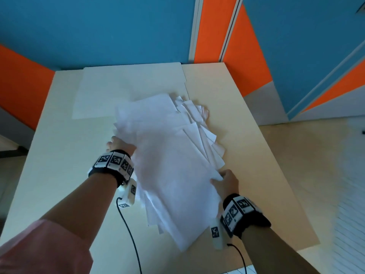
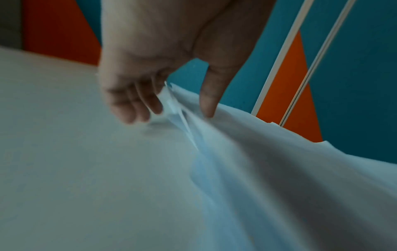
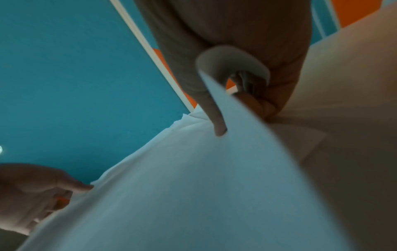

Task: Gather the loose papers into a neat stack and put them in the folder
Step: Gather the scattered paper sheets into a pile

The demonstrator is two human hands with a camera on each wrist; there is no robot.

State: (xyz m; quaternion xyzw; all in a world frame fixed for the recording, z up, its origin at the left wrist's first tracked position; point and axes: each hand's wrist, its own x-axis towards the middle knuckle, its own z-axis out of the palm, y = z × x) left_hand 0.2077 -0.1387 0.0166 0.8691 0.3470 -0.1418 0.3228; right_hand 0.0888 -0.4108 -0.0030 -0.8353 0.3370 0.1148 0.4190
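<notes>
Hands first: the left hand (image 1: 120, 144), left of centre in the head view, grips the left edge of the papers (image 1: 173, 159). In the left wrist view its thumb (image 2: 211, 95) lies on top of the sheets and its curled fingers (image 2: 137, 103) go beneath that edge, so it pinches them. The right hand (image 1: 227, 182), right of centre and lower in the head view, holds the right edge of the same papers; in the right wrist view its thumb (image 3: 214, 117) presses down on the top sheet, the fingers (image 3: 260, 103) curl below, and one corner of a sheet curls up against the palm.

Between the two hands the papers sag as a loose, fanned bundle of white sheets, their edges uneven; corners stick out at the upper right of the bundle and at its lower end. Part of the bundle looks lifted off the table (image 1: 59, 135), though how much is raised cannot be told.

Above the papers, toward the upper middle of the head view, the folder (image 1: 110, 86) lies flat on the pale table, light-coloured, with the far end of the bundle overlapping its lower right corner.

Each wrist wears a black band with black-and-white marker tiles (image 1: 114, 160), and a black cable (image 1: 128, 230) runs from each toward the lower edge of the frame. A pink sleeve (image 1: 39, 250) fills the lower left corner. Blue and orange walls (image 1: 98, 26) stand behind the table.
</notes>
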